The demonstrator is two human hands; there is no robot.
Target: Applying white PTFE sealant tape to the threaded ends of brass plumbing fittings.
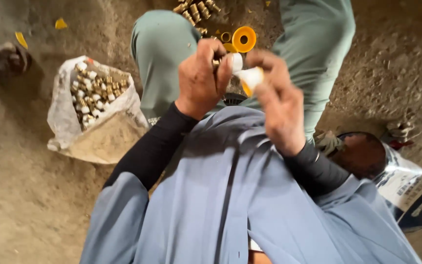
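Right now your left hand [202, 78] is curled into a fist around a small brass fitting [216, 62], of which only a sliver shows between the fingers. Your right hand [278, 100] pinches a white tape roll [249, 78] with a yellow core, and a short white strip runs from it to the fitting. The two hands sit close together, just apart, above your lap and between your knees.

The roll is tilted, its open yellow core facing down and toward your left hand; the fitting's long axis cannot be told (your fingers hide nearly all of it).

On the dirt floor [20, 205] just beyond the hands lie a yellow spool [243, 38] and a yellow ring [225, 36], with a heap of bare brass fittings [196, 11] near the top edge of the floor. By your left knee [159, 54] stands an open white sack [98, 132], and in it are many brass fittings with white wrapped ends [94, 93]. By your right side sits a second bag [406, 190], white with dark print; its contents are not visible. Yellow scraps [60, 23] lie toward the top left corner.
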